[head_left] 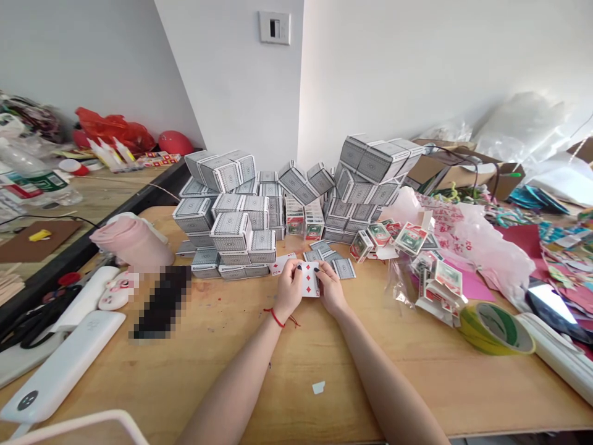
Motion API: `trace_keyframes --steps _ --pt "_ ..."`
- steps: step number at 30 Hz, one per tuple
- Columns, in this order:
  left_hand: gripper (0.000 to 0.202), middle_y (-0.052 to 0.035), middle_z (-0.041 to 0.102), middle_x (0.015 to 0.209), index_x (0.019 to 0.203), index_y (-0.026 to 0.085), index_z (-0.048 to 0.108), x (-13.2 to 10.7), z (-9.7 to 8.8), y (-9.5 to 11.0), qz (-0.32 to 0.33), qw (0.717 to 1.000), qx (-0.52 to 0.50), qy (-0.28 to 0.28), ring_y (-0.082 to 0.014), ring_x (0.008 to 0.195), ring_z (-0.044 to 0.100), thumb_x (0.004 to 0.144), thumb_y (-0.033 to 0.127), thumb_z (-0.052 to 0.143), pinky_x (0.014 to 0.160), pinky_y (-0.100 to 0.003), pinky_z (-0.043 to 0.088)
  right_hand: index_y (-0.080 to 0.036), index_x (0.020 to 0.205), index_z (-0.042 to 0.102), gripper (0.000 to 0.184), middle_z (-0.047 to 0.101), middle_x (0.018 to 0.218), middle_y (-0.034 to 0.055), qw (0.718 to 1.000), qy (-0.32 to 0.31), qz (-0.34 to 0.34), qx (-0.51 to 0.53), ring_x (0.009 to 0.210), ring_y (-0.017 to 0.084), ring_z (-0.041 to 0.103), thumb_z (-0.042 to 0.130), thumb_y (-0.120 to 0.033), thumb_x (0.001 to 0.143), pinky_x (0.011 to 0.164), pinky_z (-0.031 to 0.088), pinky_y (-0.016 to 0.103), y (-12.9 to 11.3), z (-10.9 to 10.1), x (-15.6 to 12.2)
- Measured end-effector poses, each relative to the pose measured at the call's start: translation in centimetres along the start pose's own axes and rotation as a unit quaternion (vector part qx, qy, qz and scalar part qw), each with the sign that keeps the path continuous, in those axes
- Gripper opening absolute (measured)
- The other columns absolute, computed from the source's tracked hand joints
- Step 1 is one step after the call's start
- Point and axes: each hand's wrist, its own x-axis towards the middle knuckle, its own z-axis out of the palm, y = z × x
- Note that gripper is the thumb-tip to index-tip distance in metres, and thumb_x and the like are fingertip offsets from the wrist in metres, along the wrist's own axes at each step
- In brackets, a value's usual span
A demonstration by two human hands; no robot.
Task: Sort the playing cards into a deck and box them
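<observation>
Both of my hands hold one playing card [309, 279], a three of diamonds, face up just above the wooden table [296, 352]. My left hand [288, 289], with a red string on its wrist, pinches the card's left edge. My right hand [331, 287] pinches the right edge. Another face-up card [280, 264] lies just left of my hands, and a few face-down cards [334, 262] lie right behind them. Beyond rises a wall of card blocks [241, 213] with grey patterned backs.
Small card boxes [407, 238] and a plastic bag [467, 238] lie to the right, with a roll of yellow-green tape [496, 329] nearer the edge. On the left are a pink cylinder [132, 240], a white power bank [65, 364] and a pixelated dark object [162, 303]. A paper scrap [318, 387] lies between my forearms.
</observation>
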Motion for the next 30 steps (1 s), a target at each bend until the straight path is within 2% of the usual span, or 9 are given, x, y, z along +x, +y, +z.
trace_keyframes --steps 6,13,20,23,26,30 --pt "0.014 -0.0011 0.057 0.079 0.086 0.018 0.052 0.1 -0.1 -0.2 0.002 1.000 -0.011 -0.009 -0.0112 0.069 0.052 0.079 0.019 0.040 0.061 -0.022 0.041 -0.022 0.082 0.052 0.019 0.043 0.055 -0.0066 0.999 0.007 -0.007 -0.038 0.045 0.009 0.036 0.056 -0.034 0.067 0.043 0.030 0.021 0.0 -0.1 0.0" --pt "0.014 -0.0005 0.057 0.077 0.078 0.018 0.053 0.0 -0.3 0.4 0.025 0.999 0.027 -0.019 -0.0118 0.071 0.051 0.077 0.017 0.039 0.065 -0.022 0.041 -0.021 0.072 0.051 0.011 0.046 0.057 -0.0056 0.997 0.040 -0.018 -0.060 0.048 0.010 0.038 0.052 -0.029 0.065 0.045 0.031 0.021 -0.2 0.0 0.0" --pt "0.016 0.0002 0.055 0.073 0.072 0.018 0.051 -0.1 -0.3 0.8 0.051 0.997 0.050 -0.013 -0.0117 0.071 0.051 0.075 0.013 0.037 0.066 -0.022 0.040 -0.021 0.066 0.048 0.010 0.047 0.054 -0.0063 1.000 0.011 0.026 -0.005 0.047 0.010 0.040 0.055 -0.025 0.060 0.045 0.032 0.021 -1.3 0.2 -0.2" --pt "0.016 0.0006 0.054 0.071 0.070 0.018 0.051 0.0 -0.4 1.1 0.055 0.997 0.052 -0.001 -0.0115 0.069 0.050 0.075 0.013 0.037 0.064 -0.022 0.039 -0.021 0.070 0.050 0.012 0.050 0.053 -0.0061 0.998 -0.015 0.040 0.035 0.045 0.010 0.043 0.055 -0.025 0.059 0.043 0.033 0.021 -1.5 0.2 -0.4" --pt "0.015 0.0006 0.055 0.071 0.070 0.018 0.050 0.1 -0.6 1.3 0.062 0.996 0.064 -0.001 -0.0116 0.069 0.050 0.075 0.013 0.037 0.065 -0.022 0.039 -0.021 0.077 0.052 0.017 0.051 0.052 -0.0049 0.995 -0.038 0.073 0.052 0.043 0.012 0.045 0.053 -0.032 0.063 0.041 0.036 0.023 -1.5 0.3 -0.5" --pt "0.015 0.0007 0.055 0.069 0.069 0.018 0.051 0.0 -0.8 1.5 0.077 0.994 0.068 -0.025 -0.0116 0.067 0.050 0.075 0.014 0.038 0.063 -0.022 0.039 -0.021 0.078 0.052 0.023 0.054 0.057 -0.0044 0.993 -0.019 0.105 0.051 0.047 0.012 0.051 0.060 -0.039 0.066 0.045 0.043 0.025 -1.4 0.3 -0.4"
